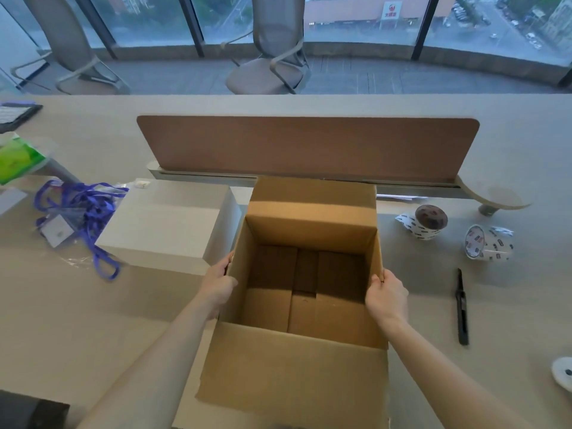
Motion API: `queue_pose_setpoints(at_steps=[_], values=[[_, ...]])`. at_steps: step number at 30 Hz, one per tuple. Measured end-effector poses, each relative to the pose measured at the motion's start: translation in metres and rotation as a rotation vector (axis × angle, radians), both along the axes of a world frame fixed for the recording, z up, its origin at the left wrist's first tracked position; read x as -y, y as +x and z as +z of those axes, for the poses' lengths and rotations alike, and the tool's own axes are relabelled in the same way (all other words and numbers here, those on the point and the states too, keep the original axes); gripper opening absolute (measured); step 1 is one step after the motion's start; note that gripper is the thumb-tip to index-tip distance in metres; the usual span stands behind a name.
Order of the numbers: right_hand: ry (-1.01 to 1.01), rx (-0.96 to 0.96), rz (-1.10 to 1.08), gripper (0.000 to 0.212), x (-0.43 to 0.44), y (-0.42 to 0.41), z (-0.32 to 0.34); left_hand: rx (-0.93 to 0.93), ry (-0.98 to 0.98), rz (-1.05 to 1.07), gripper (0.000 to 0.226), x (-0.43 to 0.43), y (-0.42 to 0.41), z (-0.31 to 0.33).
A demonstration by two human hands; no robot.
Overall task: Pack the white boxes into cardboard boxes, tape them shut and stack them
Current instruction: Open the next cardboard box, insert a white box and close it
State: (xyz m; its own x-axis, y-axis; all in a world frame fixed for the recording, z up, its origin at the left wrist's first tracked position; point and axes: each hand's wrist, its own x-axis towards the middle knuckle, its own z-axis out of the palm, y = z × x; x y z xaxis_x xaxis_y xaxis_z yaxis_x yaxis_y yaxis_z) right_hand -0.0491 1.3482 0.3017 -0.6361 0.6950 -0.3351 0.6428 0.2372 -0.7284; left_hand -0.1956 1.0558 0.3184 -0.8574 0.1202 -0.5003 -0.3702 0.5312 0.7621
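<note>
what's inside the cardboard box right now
Inside the cardboard box only its folded bottom flaps show; the white box sits outside, on its left. The floor by the near wall is hidden.

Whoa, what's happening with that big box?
A person is holding an open cardboard box on the desk, left hand gripping its left wall, right hand its right wall. It is empty inside. A white box sits just left of it, not packed yet. Two tape rolls and a black tool lie to the right.
</note>
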Motion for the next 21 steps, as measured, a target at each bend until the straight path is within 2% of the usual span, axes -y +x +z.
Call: queue_pose_setpoints(at_steps=[4, 7, 10, 13, 18, 21], values=[[0.041, 0.032, 0.022, 0.014, -0.003, -0.014, 0.001, -0.042, -0.058, 0.028, 0.070, -0.008, -0.003, 0.002], [0.019, 0.041, 0.028, 0.019, -0.006, -0.020, -0.003, -0.090, -0.162, -0.065, 0.069, -0.016, -0.001, 0.010], [-0.023, -0.032, 0.076, 0.041, -0.004, -0.013, 0.002, -0.098, -0.302, -0.181, 0.070, -0.018, 0.003, 0.018], [0.130, -0.130, 0.238, 0.055, 0.001, -0.007, 0.019, -0.199, -0.354, -0.201, 0.068, -0.014, 0.008, 0.031], [0.242, -0.335, 0.433, 0.033, 0.021, -0.035, 0.049, -0.466, -0.324, -0.200, 0.045, 0.016, -0.003, 0.052], [0.157, -0.358, 0.520, 0.026, 0.049, -0.061, 0.072, -0.553, -0.334, -0.129, 0.038, 0.050, -0.028, 0.060]])
